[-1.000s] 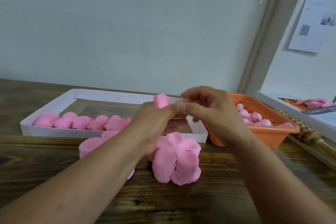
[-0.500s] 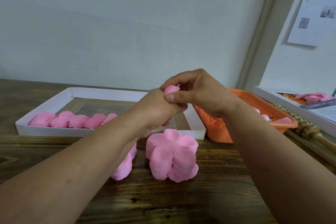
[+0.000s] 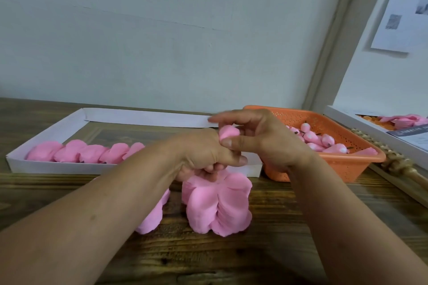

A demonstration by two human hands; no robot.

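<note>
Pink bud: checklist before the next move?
1. Grip on the pink bud: ok. The right hand pinches it and the left hand grips just below.
2. What the left hand holds under the bud: cannot tell, hidden in the fist.
3. Petal stack close by: ok, on the table right under the hands.
4. Room in the white tray: ok, bare floor behind the pink pieces.
5. Spare buds in the orange basket: ok, several left.
</note>
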